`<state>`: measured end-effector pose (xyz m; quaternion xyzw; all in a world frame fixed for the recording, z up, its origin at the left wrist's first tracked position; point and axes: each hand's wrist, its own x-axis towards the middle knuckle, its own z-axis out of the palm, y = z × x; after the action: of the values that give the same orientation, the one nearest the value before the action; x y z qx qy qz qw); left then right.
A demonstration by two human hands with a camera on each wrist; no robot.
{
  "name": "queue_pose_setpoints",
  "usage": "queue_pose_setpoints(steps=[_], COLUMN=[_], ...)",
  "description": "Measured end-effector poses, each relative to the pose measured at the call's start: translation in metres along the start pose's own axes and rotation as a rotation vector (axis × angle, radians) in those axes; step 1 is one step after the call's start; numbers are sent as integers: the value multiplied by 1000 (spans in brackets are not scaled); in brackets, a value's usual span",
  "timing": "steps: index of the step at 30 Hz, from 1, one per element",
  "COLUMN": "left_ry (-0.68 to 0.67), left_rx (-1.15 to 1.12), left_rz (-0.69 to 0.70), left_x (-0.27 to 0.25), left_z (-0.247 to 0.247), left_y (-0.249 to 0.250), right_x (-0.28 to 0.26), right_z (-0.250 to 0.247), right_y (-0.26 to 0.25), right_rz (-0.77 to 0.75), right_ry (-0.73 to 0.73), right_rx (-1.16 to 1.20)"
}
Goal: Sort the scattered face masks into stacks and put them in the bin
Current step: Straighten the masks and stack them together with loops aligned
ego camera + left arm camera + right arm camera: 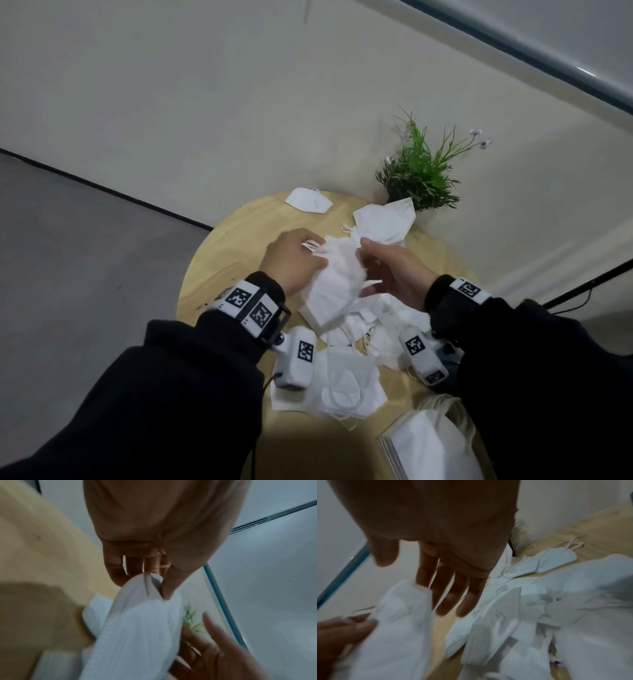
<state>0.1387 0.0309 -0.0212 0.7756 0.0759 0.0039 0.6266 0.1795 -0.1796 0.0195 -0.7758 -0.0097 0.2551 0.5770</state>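
Note:
My left hand pinches the top end of a small stack of folded white masks and holds it above the round wooden table. In the left wrist view the thumb and fingers clamp the held stack by its ear-loop end. My right hand is beside the stack's right edge with straight, spread fingers and holds nothing. A loose pile of masks lies under both hands, also seen as the pile. A neat stack sits at the near right.
Two single masks lie at the far side, one mask at the rim and another mask leaning by a potted green plant. A wall stands right behind the table. A black stand leg crosses the floor at right.

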Motion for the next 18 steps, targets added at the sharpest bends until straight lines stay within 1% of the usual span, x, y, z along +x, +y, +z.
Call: queue_pose_setpoints(steps=[1,2,3,4,6,8,9,10,12,14,16,18], left_ry=[74,140,191,218,210,155,139,131,144,166,174,154], left_rx=[38,58,56,44,44,66,71,64,19,-62,-155,-207], left_rz=[13,10,-1,-18,-66,-93,-87,-77,-52,-33,-16,13], left_x=[3,7,10,12,16,17,17,17,18,17,16,12], left_z=[-9,-17,-23,-30,-37,-38,-38,-37,-36,-37,-37,-36], left_y=[-1,0,0,-1,-4,-8,-10,-10,-10,-7,-3,2], right_x=[6,14,23,31,43,47,47,47,45,42,31,8], right_z=[0,-3,-5,-7,-4,3,6,7,5,-1,-9,-11], right_y=[2,7,13,19,33,43,45,47,46,41,31,16], right_rz=[-5,-9,2,41,183,295,304,293,238,153,67,49], right_ry=[76,162,229,253,195,132,144,195,328,396,389,311], right_rx=[-54,-161,-330,-536,-874,-1031,-1080,-1110,-1094,-908,-602,-321])
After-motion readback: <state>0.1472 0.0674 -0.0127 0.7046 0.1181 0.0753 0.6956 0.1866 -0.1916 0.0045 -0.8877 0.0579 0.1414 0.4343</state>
